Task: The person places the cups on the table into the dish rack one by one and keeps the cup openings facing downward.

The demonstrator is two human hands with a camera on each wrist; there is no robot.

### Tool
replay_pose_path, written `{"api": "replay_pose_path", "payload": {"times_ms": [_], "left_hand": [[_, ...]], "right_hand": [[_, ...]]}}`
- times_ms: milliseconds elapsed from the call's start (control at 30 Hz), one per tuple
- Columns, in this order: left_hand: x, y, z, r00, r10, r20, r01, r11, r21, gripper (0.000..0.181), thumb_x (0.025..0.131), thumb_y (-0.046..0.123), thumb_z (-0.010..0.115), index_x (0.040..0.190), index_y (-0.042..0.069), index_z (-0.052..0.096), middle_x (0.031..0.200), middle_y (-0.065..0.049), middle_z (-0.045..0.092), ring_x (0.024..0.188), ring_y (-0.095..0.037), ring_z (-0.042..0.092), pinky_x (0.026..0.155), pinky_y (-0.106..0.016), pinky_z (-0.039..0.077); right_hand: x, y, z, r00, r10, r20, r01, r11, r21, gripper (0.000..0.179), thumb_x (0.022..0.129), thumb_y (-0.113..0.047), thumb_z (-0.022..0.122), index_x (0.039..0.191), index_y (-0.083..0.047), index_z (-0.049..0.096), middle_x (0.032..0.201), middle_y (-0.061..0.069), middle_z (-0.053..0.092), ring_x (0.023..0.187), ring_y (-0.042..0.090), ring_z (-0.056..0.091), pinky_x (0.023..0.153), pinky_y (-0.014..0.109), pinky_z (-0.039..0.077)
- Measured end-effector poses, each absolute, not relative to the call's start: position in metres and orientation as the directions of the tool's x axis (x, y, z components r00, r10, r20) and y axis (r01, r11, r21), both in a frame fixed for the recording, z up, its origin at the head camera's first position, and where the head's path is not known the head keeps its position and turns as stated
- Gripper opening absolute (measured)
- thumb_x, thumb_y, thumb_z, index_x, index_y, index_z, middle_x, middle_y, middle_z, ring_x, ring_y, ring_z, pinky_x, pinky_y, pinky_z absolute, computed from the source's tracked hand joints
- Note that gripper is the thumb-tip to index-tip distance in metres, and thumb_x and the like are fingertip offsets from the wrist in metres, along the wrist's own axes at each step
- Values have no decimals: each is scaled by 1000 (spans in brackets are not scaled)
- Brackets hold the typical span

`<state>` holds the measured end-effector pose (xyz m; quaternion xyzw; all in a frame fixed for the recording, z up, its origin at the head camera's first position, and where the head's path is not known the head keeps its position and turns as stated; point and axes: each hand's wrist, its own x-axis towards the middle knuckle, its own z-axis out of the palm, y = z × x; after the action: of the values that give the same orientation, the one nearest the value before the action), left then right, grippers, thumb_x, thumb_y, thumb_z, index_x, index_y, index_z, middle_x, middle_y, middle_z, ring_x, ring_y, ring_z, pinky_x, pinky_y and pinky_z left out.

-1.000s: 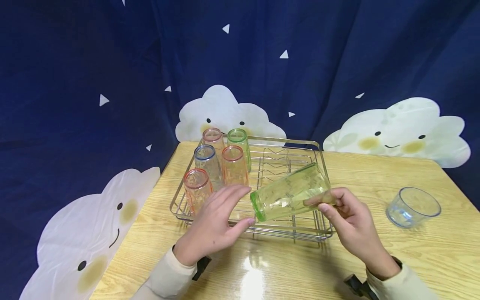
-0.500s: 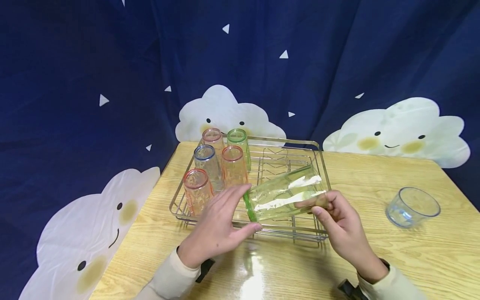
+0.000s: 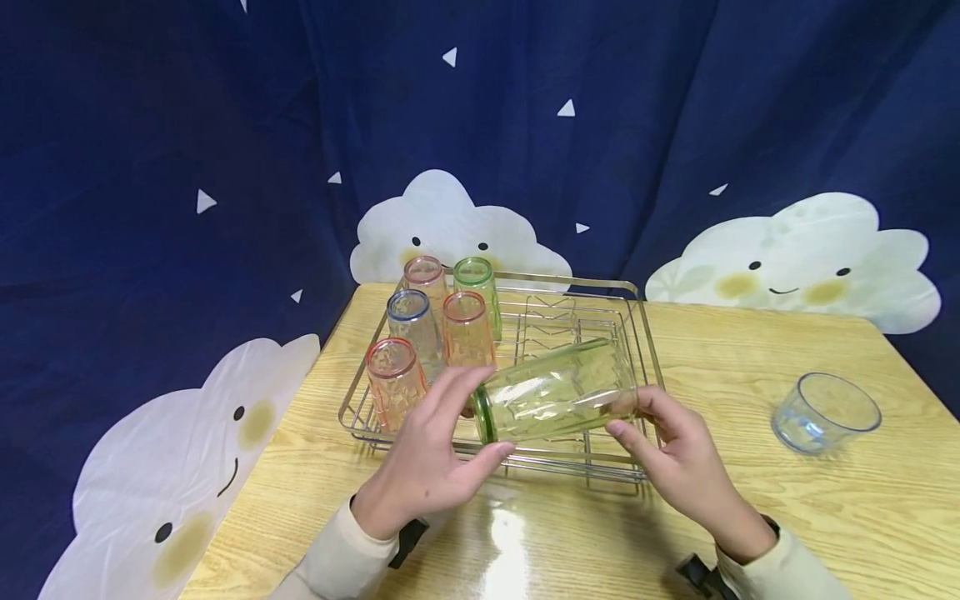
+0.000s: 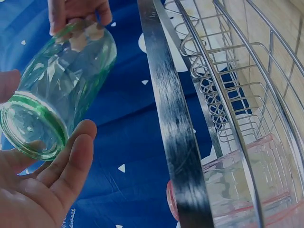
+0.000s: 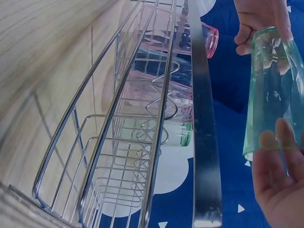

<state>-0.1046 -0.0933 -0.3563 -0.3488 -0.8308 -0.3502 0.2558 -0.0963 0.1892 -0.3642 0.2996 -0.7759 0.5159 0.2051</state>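
A tall green drinking glass [image 3: 558, 387] lies tilted in the air over the front of a wire dish rack [image 3: 592, 457], base to the left and mouth to the right. My left hand [image 3: 435, 458] grips the thick green base, thumb below and fingers behind. At the mouth end, my right hand [image 3: 686, 467] pinches the wall, with fingertips seen through the glass and the thumb outside. The left wrist view shows the glass [image 4: 66, 76] between both hands, its round base close to the left palm. In the right wrist view, right-hand fingers [image 5: 285, 137] overlap the mouth end.
Several glasses stand upside down in the rack's left part: red-rimmed [image 3: 393, 387], blue-rimmed [image 3: 415, 333], orange [image 3: 468, 333], pink [image 3: 425, 279] and green [image 3: 480, 292]. A short bluish glass [image 3: 825, 415] stands upright on the wooden table to the right. A dark blue curtain [image 3: 510, 125] hangs behind.
The green glass has shifted left and slightly down, and its base has come into my left hand's grasp. My right hand has moved left with it.
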Motion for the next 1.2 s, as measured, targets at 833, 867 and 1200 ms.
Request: {"api": "replay_pose_path", "payload": {"times_ms": [833, 867, 1200], "left_hand": [[-112, -129, -333, -624, 318, 714, 710, 612, 348, 70, 78, 21, 78, 140, 3, 51, 134, -14, 60, 123, -29, 58, 106, -41, 47], [-113, -130, -334, -629, 320, 709, 703, 622, 343, 70, 78, 22, 77, 141, 4, 50, 134, -13, 59, 123, -28, 57, 106, -41, 46], [-126, -130, -344, -689, 366, 626, 642, 709, 293, 71, 81, 28, 76, 143, 6, 49, 137, -12, 58, 124, -28, 57, 106, -47, 46]], "right_hand": [[-94, 278, -333, -739, -284, 611, -619, 644, -449, 35, 83, 14, 67, 107, -11, 68, 123, -11, 65, 113, -10, 57, 85, 2, 45], [-93, 281, -333, -741, -275, 612, -612, 653, -447, 35, 83, 14, 67, 107, -11, 68, 122, -13, 64, 112, -10, 57, 85, 1, 44], [-86, 298, -337, -761, -228, 608, -566, 691, -450, 34, 82, 14, 68, 107, -10, 69, 121, -21, 63, 108, -13, 57, 85, 0, 43]]}}
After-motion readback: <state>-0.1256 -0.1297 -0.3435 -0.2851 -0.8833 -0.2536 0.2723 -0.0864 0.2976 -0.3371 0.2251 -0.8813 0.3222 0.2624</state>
